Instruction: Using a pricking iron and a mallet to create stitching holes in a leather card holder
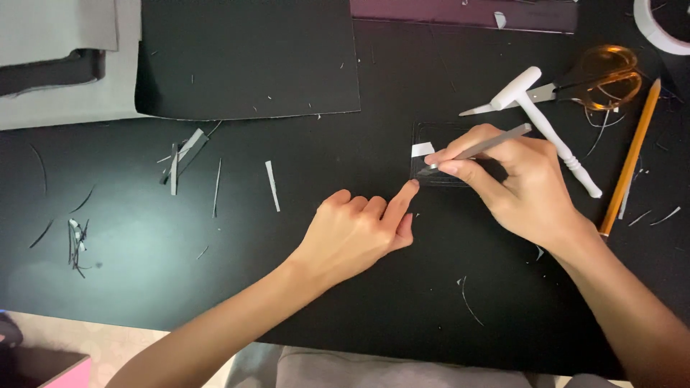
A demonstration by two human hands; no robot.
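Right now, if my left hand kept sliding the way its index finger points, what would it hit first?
The left hand points up and to the right, at the small dark rectangular piece that the right hand is working on with a slim grey tool. Its fingertip would probably meet that piece's near edge first, just below the tool's tip.

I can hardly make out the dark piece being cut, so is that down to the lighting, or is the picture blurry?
Head view: mostly contrast, not blur; the small black card lies on a black mat, so only its pale edges show. The right hand, the grey craft knife and the left hand are sharp and evenly lit; a soft sheen sits on the mat at lower left.
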